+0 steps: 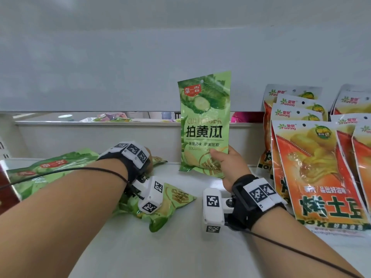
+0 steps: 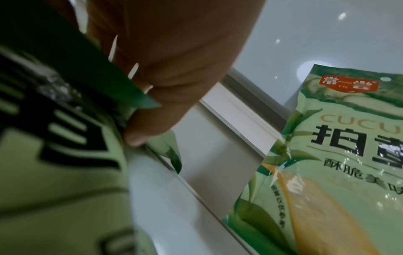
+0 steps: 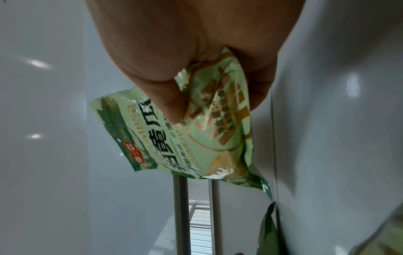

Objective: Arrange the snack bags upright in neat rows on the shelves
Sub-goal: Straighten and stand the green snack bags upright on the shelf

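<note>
My right hand (image 1: 224,157) pinches the lower right corner of a green cucumber snack bag (image 1: 204,121), held upright over the white shelf (image 1: 180,247). The right wrist view shows thumb and fingers (image 3: 172,103) clamped on that bag (image 3: 196,138). My left hand (image 1: 147,157) reaches onto several green bags (image 1: 50,169) lying flat at the left. In the left wrist view its fingers (image 2: 152,120) grip the edge of one flat green bag (image 2: 65,155), with the upright bag (image 2: 338,163) to the right.
Several orange snack bags (image 1: 313,161) stand upright in rows at the right. Another flat green bag (image 1: 170,203) lies under my left wrist. A low back rail (image 1: 100,123) closes the shelf, with a grey panel above it.
</note>
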`<state>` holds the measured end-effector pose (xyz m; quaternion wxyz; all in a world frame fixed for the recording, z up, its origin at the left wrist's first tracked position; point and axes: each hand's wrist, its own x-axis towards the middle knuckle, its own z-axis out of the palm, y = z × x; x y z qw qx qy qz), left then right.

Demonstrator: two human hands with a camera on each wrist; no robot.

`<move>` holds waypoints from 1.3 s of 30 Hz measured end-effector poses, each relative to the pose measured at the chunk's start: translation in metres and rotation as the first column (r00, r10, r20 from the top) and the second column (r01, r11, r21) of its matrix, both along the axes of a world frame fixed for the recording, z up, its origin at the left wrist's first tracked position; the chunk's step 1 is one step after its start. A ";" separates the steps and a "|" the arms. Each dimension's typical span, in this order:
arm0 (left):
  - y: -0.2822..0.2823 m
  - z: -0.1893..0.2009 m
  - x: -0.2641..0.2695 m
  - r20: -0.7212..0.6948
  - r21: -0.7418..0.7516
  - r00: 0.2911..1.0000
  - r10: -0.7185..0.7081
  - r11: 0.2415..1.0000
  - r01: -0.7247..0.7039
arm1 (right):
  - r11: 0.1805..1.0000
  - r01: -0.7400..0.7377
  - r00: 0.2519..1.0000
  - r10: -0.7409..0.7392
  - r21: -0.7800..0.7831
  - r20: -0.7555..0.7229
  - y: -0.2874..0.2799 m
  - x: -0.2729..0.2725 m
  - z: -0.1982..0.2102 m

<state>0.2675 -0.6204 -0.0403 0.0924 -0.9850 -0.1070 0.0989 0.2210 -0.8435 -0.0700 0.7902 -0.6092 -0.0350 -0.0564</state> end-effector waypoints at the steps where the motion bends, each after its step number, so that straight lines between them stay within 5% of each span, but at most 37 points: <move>1: 0.000 0.001 -0.002 -0.011 0.000 1.000 0.006 1.000 -0.006 | 1.000 0.001 1.000 -0.001 0.003 -0.003 0.000 -0.001 0.001; 5: -0.001 0.010 -0.015 0.110 0.027 0.994 -0.014 1.000 0.011 | 0.999 0.021 1.000 -0.020 0.042 -0.009 -0.001 -0.005 0.005; 9: -0.018 0.028 -0.040 0.219 -0.169 0.976 0.006 0.985 0.032 | 0.997 0.069 0.998 -0.069 0.035 -0.001 0.000 -0.009 0.008; 18: -0.019 0.051 -0.083 0.510 -0.588 0.845 0.161 0.782 0.206 | 0.993 0.114 0.993 -0.113 -0.029 0.026 -0.001 -0.017 0.012; 25: -0.014 0.049 -0.108 0.516 -0.707 0.822 0.241 0.661 0.250 | 0.999 0.039 0.999 -0.039 -0.001 0.010 0.006 -0.020 0.009; 27: -0.019 0.044 -0.113 0.468 -0.778 0.838 0.280 0.581 0.240 | 1.000 0.029 0.999 -0.029 0.008 -0.014 0.010 -0.020 0.008; 32: -0.031 0.032 -0.118 0.201 -0.978 0.885 0.420 0.132 0.159 | 0.999 0.016 0.999 -0.014 0.041 -0.043 0.013 -0.017 0.004; 36: -0.030 0.021 -0.110 0.164 -0.980 0.856 0.490 -0.022 0.200 | 0.999 0.022 0.999 -0.021 0.032 -0.044 0.009 -0.016 0.001; 39: -0.024 0.017 -0.105 0.140 -0.980 0.827 0.544 -0.043 0.195 | 0.999 0.039 0.999 -0.038 0.011 -0.033 0.005 -0.016 0.001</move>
